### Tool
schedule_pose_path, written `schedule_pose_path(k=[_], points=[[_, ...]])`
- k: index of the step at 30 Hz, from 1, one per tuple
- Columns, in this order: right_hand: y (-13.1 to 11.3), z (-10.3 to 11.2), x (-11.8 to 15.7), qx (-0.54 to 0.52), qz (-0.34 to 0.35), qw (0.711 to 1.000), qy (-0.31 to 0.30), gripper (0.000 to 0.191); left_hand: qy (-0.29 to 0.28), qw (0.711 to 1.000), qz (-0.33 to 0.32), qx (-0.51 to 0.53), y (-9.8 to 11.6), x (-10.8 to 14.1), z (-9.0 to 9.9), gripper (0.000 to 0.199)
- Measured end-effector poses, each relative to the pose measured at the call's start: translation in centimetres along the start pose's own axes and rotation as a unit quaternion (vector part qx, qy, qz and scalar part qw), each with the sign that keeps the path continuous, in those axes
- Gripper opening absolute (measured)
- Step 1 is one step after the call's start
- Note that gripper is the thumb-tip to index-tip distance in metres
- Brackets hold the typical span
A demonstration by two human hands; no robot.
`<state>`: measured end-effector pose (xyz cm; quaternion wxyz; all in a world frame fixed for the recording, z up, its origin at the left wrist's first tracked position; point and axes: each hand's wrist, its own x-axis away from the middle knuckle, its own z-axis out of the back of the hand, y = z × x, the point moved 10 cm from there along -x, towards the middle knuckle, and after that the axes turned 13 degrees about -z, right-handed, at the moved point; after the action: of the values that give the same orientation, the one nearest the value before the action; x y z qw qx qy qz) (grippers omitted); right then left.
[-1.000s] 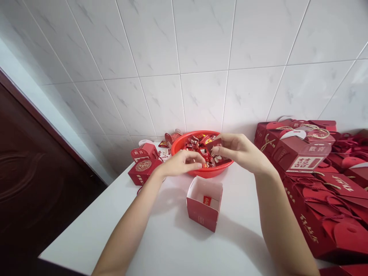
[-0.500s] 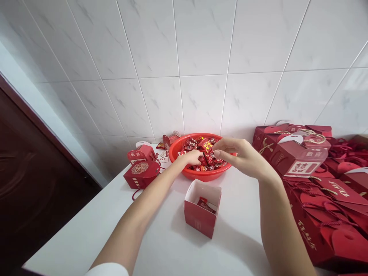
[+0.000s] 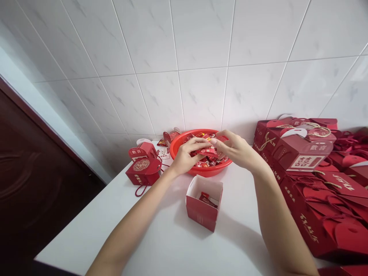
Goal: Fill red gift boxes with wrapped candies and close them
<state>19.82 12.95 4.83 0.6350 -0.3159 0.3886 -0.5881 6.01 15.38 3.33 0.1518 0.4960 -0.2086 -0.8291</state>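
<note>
Red-wrapped candies (image 3: pixel 202 164) lie in a round red plastic basket (image 3: pixel 207 172) by the wall. Above them my left hand (image 3: pixel 188 153) is closed on a red candy packet (image 3: pixel 209 150). My right hand (image 3: pixel 234 151) is at the packet's right side, thumb and fingers bent close to it; whether it grips the packet cannot be made out. In front of the basket stands an open-topped red box (image 3: pixel 202 211) with a white inside and a few red wrapped pieces (image 3: pixel 207 198) at its bottom.
Closed red gift boxes (image 3: pixel 143 168) with a cord stand to the left of the basket. Many more red gift boxes (image 3: pixel 304 153) are piled along the right. The white table (image 3: pixel 94 234) has its edge at the lower left, beside a dark door (image 3: pixel 34 184).
My left hand has come up out of the candies with a red packet between its fingers. My right hand has moved slightly inward, close to my left.
</note>
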Motion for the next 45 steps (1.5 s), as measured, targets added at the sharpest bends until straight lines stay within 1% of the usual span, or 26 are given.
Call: schedule_pose_path(k=[2,3,5,7,8,10,12,14,17,18,20,23,26,28,31,33,34,37,40,42,45], points=[[-0.6,-0.9,0.6,-0.019,0.017,0.999,-0.045,0.041,0.009,1.0,-0.013,-0.006,1.9,0.5,0.3,0.026],[-1.1,-1.0,1.0,-0.03,0.031,0.997,-0.057,0.042,0.009,1.0,-0.01,0.001,2.5,0.7,0.4,0.031],[-2.1,-0.9,1.9,-0.039,0.061,0.995,-0.065,0.04,0.008,1.0,0.012,0.023,3.1,1.2,0.9,0.045],[-3.0,-0.6,2.9,-0.014,0.087,0.994,-0.063,0.033,0.013,0.998,0.044,0.035,3.1,1.7,1.8,0.054],[-3.4,-0.6,3.4,0.01,0.099,0.993,-0.07,0.029,0.013,0.998,0.058,0.033,3.0,1.8,2.3,0.054],[-4.1,-1.5,4.6,0.072,0.12,0.984,-0.109,0.024,-0.012,0.996,0.083,0.03,2.6,2.1,3.0,0.04],[-4.3,-2.9,5.6,0.133,0.138,0.968,-0.16,0.023,-0.064,0.992,0.106,0.038,2.2,2.5,2.9,0.023],[-4.2,-4.0,6.2,0.175,0.148,0.955,-0.187,0.023,-0.139,0.982,0.123,0.046,2.0,3.1,2.0,0.019],[-3.7,-4.5,6.1,0.212,0.149,0.95,-0.175,0.022,-0.259,0.957,0.126,0.037,2.4,4.3,0.3,0.02],[-3.5,-4.4,6.0,0.222,0.148,0.949,-0.169,0.022,-0.289,0.949,0.123,0.028,2.7,4.7,-0.2,0.02],[-3.0,-4.4,5.9,0.243,0.145,0.944,-0.169,0.023,-0.323,0.939,0.119,0.007,3.1,5.1,-0.8,0.019],[-2.0,-4.6,5.9,0.277,0.131,0.931,-0.197,0.026,-0.334,0.934,0.128,-0.02,3.5,5.3,-1.0,0.023],[-1.1,-5.0,6.0,0.295,0.109,0.923,-0.223,0.028,-0.337,0.931,0.14,-0.024,3.8,5.3,-0.9,0.029],[-0.8,-5.2,5.9,0.3,0.092,0.921,-0.229,0.033,-0.361,0.921,0.146,-0.015,3.9,5.6,-1.2,0.031],[-0.2,-5.6,5.9,0.322,0.058,0.914,-0.241,0.039,-0.385,0.907,0.164,-0.043,3.5,6.3,-1.8,0.017],[0.1,-6.0,5.9,0.339,0.045,0.905,-0.254,0.039,-0.382,0.903,0.173,-0.09,2.8,6.5,-2.2,0.009],[0.2,-6.2,5.9,0.345,0.042,0.901,-0.26,0.039,-0.38,0.901,0.176,-0.114,2.5,6.7,-2.5,0.009],[0.6,-6.7,5.6,0.358,0.028,0.892,-0.275,0.039,-0.397,0.886,0.177,-0.164,2.0,7.3,-4.0,0.016],[1.2,-7.1,5.1,0.37,0.005,0.888,-0.273,0.043,-0.415,0.871,0.182,-0.188,1.7,7.9,-4.8,0.037],[1.5,-7.4,4.7,0.37,-0.013,0.89,-0.267,0.045,-0.406,0.876,0.186,-0.181,1.7,8.0,-4.7,0.05],[2.4,-8.4,4.4,0.349,-0.058,0.887,-0.297,0.047,-0.389,0.891,0.189,-0.139,1.9,7.8,-4.3,0.058]])
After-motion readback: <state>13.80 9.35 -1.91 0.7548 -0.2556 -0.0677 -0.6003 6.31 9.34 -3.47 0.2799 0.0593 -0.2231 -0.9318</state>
